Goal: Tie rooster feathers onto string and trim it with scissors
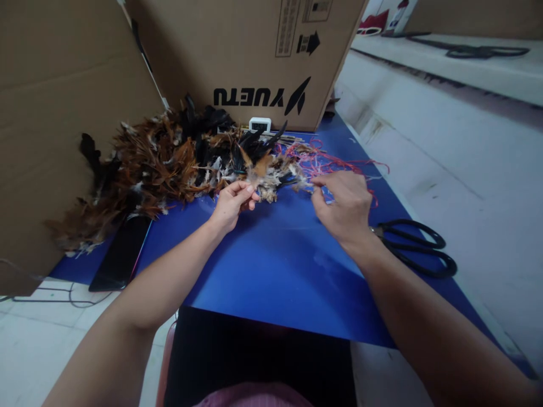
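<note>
My left hand (235, 204) is closed in a pinch over the blue table, with a brown feather (262, 166) rising from its fingertips. Pale fluff (268, 192) lies right beside those fingers. To the right, my right hand (344, 204) is also pinched closed, its fingertips close to some whitish down. Whatever it grips is too small to make out. Behind and left of my hands spreads a large heap of brown and black feathers (159, 158). Tangled pink and red strings (328, 161) lie just beyond my right hand.
Black-handled scissors (418, 246) lie right of my right wrist, their blades hidden. A dark phone (123, 254) rests at the table's left edge. Cardboard boxes (186, 51) stand behind and left, with a small white digital clock (260, 124) before one. A ledge (487, 65) runs along the right.
</note>
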The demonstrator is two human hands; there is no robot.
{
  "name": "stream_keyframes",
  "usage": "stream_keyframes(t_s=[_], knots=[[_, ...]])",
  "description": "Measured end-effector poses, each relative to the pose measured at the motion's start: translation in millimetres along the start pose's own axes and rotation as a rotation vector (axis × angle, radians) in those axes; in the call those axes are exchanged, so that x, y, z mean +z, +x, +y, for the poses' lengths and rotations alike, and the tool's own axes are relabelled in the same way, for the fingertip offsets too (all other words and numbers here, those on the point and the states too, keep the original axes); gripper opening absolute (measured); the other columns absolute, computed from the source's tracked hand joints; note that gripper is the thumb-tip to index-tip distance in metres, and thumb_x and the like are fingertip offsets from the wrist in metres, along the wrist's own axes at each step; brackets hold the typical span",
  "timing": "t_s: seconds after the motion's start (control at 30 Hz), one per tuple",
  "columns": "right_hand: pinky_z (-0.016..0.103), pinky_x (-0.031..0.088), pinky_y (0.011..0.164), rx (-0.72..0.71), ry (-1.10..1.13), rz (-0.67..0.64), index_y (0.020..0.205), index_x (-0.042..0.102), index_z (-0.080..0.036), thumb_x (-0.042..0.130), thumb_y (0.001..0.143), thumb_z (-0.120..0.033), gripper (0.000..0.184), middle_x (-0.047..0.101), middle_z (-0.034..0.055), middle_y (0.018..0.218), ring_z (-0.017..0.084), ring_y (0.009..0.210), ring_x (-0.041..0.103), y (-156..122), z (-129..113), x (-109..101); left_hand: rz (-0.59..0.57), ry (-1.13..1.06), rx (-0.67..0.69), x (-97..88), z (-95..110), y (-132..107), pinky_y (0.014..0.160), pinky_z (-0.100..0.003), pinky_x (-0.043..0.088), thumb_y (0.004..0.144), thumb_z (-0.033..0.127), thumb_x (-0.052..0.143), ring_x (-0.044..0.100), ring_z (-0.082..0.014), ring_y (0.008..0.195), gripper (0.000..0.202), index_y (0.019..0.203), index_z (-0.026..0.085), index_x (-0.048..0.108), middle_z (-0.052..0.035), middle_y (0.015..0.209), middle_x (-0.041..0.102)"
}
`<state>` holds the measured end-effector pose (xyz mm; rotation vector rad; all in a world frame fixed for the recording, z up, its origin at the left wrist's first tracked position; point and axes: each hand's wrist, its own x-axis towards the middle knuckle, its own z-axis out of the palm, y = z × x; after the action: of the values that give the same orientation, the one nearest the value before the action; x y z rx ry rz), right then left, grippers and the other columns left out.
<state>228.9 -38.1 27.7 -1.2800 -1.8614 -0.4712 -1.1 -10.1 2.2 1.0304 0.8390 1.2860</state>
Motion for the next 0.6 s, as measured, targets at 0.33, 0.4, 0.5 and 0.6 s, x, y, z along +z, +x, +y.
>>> stream_keyframes(t_s=[0.33,0.4,0.5,0.6], knots=[[0.041,0.039,0.087,-0.153,-0.004,-0.281,0.087,0.071,-0.02,0.045,0.089,-0.016,0.027,0.071,0.0088,0.091,0.025,0.091,0.06,-2,-2,-2,-0.004,0.015,-0.008,1.0,0,-1,0.046,-0.016,0.043,0.072,0.034,0.081,0.055,-0.0043,0.046,0.031,0.074,0.016,0.055,0.0018,0.065,0.067],[0.041,0.039,0.087,-0.178,-0.007,-0.306,0.087,0.071,-0.019,0.046,0.087,-0.015,0.025,0.071,0.0089,0.089,0.025,0.09,0.059,-3,1,0,-0.004,0.011,-0.007,0.6,0,-1,0.046,-0.016,0.043,0.071,0.034,0.081,0.055,-0.0045,0.046,0.032,0.075,0.016,0.055,0.0019,0.065,0.067],[0.042,0.038,0.087,-0.191,-0.015,-0.338,0.089,0.071,-0.017,0.047,0.086,-0.015,0.025,0.071,0.0094,0.089,0.025,0.09,0.059,-5,4,2,-0.008,0.003,-0.003,-0.5,-1,0,0.046,-0.016,0.043,0.07,0.035,0.082,0.055,-0.0046,0.046,0.033,0.076,0.016,0.056,0.002,0.065,0.068],[0.042,0.037,0.088,-0.185,-0.022,-0.366,0.09,0.072,-0.017,0.046,0.085,-0.015,0.026,0.071,0.0091,0.089,0.025,0.09,0.06,-5,5,2,-0.018,0.004,0.001,-0.9,-1,0,0.046,-0.016,0.043,0.069,0.036,0.082,0.055,-0.0046,0.046,0.034,0.076,0.016,0.056,0.0022,0.065,0.068]])
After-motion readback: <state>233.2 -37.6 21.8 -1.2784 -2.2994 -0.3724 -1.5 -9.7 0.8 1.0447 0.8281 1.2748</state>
